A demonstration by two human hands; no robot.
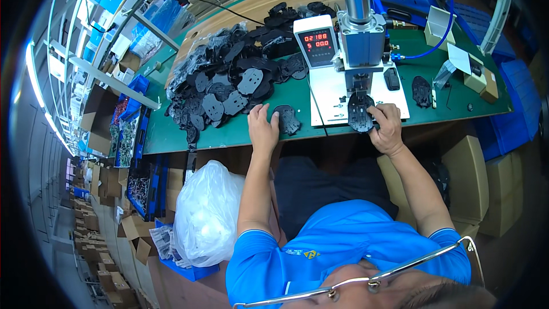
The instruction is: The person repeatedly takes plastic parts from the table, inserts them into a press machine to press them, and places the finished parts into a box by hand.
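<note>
My right hand grips the near right edge of a black oval plastic shell between thumb and fingers. That shell lies on the white base plate, beneath the head of a small pneumatic press. My left hand rests at the green table's front edge, fingers stretched forward and thumb apart. Beside its thumb lies another black plastic shell; whether they touch I cannot tell. A large heap of similar black shells spreads to the left, partly among clear plastic bags.
A control box with red digits stands left of the press. To the right are a single black shell, small open cartons and a blue air hose. A white plastic bag bulges below the table's left front, near blue bins.
</note>
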